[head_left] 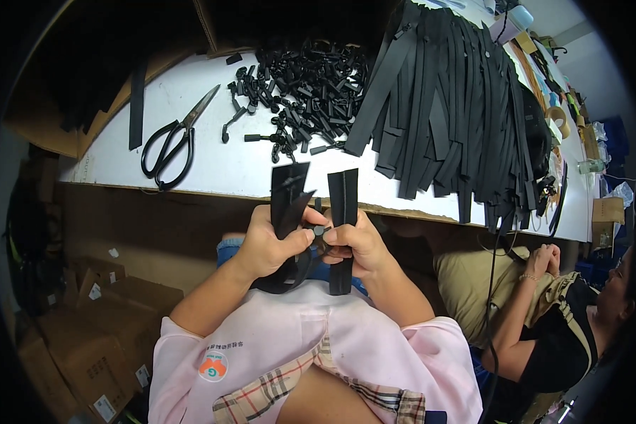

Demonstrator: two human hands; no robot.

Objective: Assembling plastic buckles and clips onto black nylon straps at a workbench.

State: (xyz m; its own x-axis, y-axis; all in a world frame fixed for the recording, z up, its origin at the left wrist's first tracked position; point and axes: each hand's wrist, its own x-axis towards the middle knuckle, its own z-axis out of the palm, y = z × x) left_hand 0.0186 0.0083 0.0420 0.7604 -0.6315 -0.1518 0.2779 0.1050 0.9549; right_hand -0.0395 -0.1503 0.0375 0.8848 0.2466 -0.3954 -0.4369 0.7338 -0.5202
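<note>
Close in front of my body, my left hand (267,246) is closed on black zipper strips (290,194), whose ends stand up above the fingers. More black tape hangs in a loop below that hand. Closed as well, my right hand (360,244) grips another black zipper strip (343,194) that runs up and down past the fingers. Between the two thumbs sits a small dark piece (319,230), which looks like a zipper slider; the fingers partly cover it. On the white table (215,166) beyond lies a heap of black zipper sliders with pulls (318,92).
Black-handled scissors (180,145) lie left of the heap, beside a single black strip (137,109). Many black zipper strips (445,106) drape over the table's right side. Cardboard boxes (99,318) stand low at left. Another person (544,318) sits at right, hands together.
</note>
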